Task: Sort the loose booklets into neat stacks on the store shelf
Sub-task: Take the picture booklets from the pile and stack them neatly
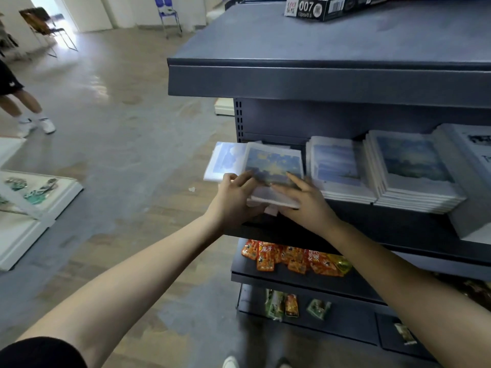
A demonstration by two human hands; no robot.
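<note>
A loose pile of white booklets sits at the left end of the dark grey shelf; the top booklet shows a blue and yellow picture. Another booklet with a pale blue cover sticks out to the left beneath it. My left hand grips the pile's near left corner, fingers on top. My right hand lies on the top booklet with fingers straight, pressing its near right corner. To the right stand two neat stacks: one with pale blue covers, one with darker blue covers.
A further white stack lies at the far right. The shelf above overhangs the booklets and bears a black box. Orange snack packets lie on the shelf below. A person stands on the floor at left.
</note>
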